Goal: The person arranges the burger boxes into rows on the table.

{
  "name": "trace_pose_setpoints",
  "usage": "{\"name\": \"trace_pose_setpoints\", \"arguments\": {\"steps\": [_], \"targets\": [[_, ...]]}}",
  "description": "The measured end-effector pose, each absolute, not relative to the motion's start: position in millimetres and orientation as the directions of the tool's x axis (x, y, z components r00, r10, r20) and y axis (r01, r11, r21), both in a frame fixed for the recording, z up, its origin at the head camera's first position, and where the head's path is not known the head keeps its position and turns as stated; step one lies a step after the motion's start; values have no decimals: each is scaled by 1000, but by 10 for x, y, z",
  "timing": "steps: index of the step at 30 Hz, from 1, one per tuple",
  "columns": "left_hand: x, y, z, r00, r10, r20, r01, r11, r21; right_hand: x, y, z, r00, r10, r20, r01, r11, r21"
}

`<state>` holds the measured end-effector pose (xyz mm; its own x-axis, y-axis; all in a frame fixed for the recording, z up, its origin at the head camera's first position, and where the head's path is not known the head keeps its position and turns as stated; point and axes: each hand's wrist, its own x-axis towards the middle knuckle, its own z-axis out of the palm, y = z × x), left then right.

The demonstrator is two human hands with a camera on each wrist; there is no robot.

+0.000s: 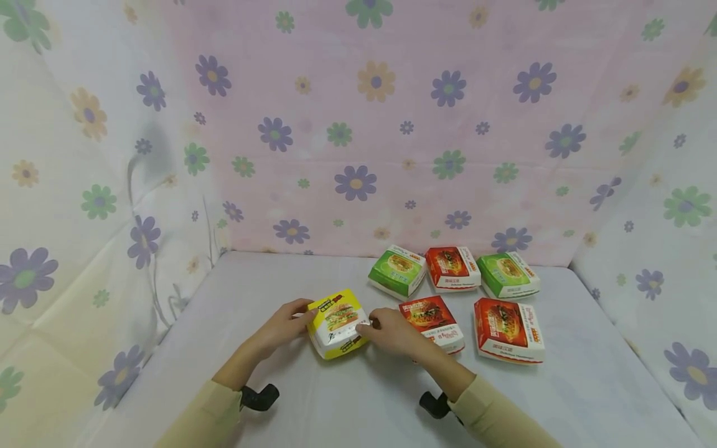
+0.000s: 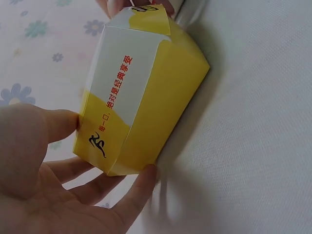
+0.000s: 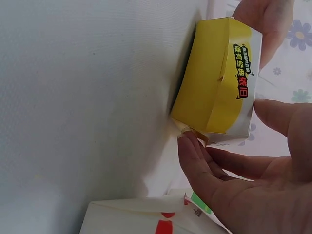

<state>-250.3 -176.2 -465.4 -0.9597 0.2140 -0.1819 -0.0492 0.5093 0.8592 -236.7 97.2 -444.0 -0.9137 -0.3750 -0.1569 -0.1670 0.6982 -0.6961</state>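
Observation:
A yellow and white burger box (image 1: 338,323), with a burger picture on its lid, sits between both hands at the middle of the table. At its left side, my left hand (image 1: 282,326) grips it, thumb on the lid's edge and fingers along the lower side. My right hand (image 1: 392,333) pinches the opposite side, its thumb on the lid edge and fingertips low at a corner. Both wrist views show the box (image 2: 141,92) closed, with yellow sloping walls. In the right wrist view, its far end meets the other hand.
Close to the right hand lies a red and white burger box (image 1: 431,318); another red one (image 1: 508,330) is farther right. Behind them stand a green box (image 1: 398,272), a red box (image 1: 452,269) and a second green box (image 1: 508,275). Flowered cloth (image 1: 358,211) walls the white table (image 1: 269,274).

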Motion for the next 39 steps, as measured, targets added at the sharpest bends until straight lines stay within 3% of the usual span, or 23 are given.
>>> {"name": "trace_pose_setpoints", "arguments": {"steps": [9, 17, 23, 39], "targets": [[-2440, -1810, -4586, -970, 178, -165, -54, 504, 862, -2398, 1017, -4314, -905, -378, -195, -153, 717, -680], [-2269, -1771, -4540, -975, 108, -196, -117, 502, 857, -2527, 1003, -4222, -907, -377, -187, -112, 644, -757], [-2145, -1667, -4595, -972, 47, -229, -177, 491, 853, -2617, 926, -4249, -913, -349, -210, -79, 658, -749], [-2070, -1557, -4647, -968, 43, -248, -207, 424, 882, -2672, 820, -4376, -908, -340, -245, -39, 650, -759]]}}
